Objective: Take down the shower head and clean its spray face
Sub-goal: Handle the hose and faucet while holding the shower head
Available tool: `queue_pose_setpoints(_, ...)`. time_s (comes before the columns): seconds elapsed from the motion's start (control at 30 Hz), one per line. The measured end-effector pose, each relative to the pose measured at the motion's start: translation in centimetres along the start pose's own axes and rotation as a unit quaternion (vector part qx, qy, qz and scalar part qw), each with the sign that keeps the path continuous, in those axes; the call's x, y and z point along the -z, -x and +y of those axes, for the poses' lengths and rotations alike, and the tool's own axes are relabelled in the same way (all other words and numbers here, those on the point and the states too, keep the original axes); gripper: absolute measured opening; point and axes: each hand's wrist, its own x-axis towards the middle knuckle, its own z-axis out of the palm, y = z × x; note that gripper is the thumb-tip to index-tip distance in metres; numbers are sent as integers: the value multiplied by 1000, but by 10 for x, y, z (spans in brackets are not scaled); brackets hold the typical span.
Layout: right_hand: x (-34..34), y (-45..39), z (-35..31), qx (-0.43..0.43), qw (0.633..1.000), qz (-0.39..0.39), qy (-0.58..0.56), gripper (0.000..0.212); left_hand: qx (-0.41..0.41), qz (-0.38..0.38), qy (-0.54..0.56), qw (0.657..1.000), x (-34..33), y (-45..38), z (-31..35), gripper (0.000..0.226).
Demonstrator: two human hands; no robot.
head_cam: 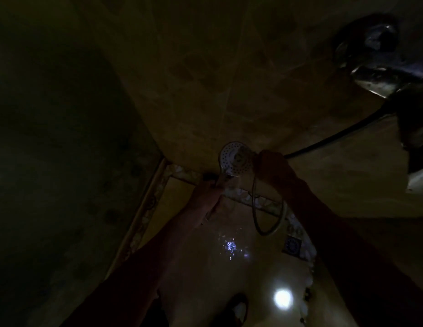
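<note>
The shower head (231,159) is already off its mount and held low in the middle of the dim stall, its dotted spray face turned up toward the camera. The left hand (207,197) is curled round the handle just below the head, and the right hand (270,167) is at the right edge of the face, fingers bent as if rubbing or pinching something against it; in this light I cannot tell whether it holds a cloth. The hose (269,215) loops down between the forearms above the wet floor (253,263). To do this well, keep the handle steady, work across every ring of nozzles, and let the hose hang slack so it does not tug the head.
</note>
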Motion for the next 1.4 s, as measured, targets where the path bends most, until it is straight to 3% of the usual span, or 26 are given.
queue_pose_setpoints(0.23, -23, 18, 2, 98, 988, 13, 123, 36, -13, 1, 27, 1000, 4, -1, 0, 26)
queue_pose_setpoints(0.27, -23, 21, -4, 96, 992, 23, 82, 36, -16, 4, 28, 999, 3, -2, 0, 26)
queue_pose_setpoints(0.33, -11, 27, -19, 177, 980, 89, 21, 34, -20, 6, 24, 999, 3, -1, -1, 27)
queue_pose_setpoints(0.43, 5, 24, -25, 149, 975, 163, -33, 32, -24, 6, 22, 999, 5, 3, -1, 27)
queue_pose_setpoints(0.5, 5, 16, -20, 99, 992, 80, 26, 36, -25, 0, 32, 999, 6, 5, 0, 30)
queue_pose_setpoints(0.67, -6, 7, -8, 62, 994, 51, 80, 36, -18, -1, 48, 999, 13, 7, 3, 29)
queue_pose_setpoints(0.77, -10, 15, -9, 40, 998, 38, 44, 29, -16, -2, 48, 999, 16, 7, 2, 25)
queue_pose_setpoints(0.83, -9, 20, -19, 95, 992, 75, -18, 18, -23, 2, 50, 999, 17, 7, 1, 26)
queue_pose_setpoints(0.87, -9, 22, -20, 151, 982, 116, 7, 13, -25, 5, 53, 998, 18, 8, 0, 28)
queue_pose_setpoints(0.93, -4, 26, -28, 203, 969, 123, 66, 32, -29, 5, 63, 998, 18, 10, 0, 29)
queue_pose_setpoints(1.03, -3, 18, -23, 182, 970, 62, 152, 41, -32, 11, 43, 999, 19, 14, -1, 32)
queue_pose_setpoints(1.13, -9, 11, -8, 156, 956, 85, 234, 35, -41, 8, 36, 998, 23, 18, 0, 30)
queue_pose_setpoints(1.27, -15, 27, -12, 130, 975, 13, 181, 42, -42, 14, 27, 999, 27, 19, 3, 33)
queue_pose_setpoints(1.33, -23, 39, -18, 137, 976, 41, 163, 44, -39, 16, 40, 998, 26, 18, 2, 28)
queue_pose_setpoints(1.4, -36, 41, -22, 194, 965, 116, 131, 38, -36, 12, 48, 998, 26, 19, 0, 31)
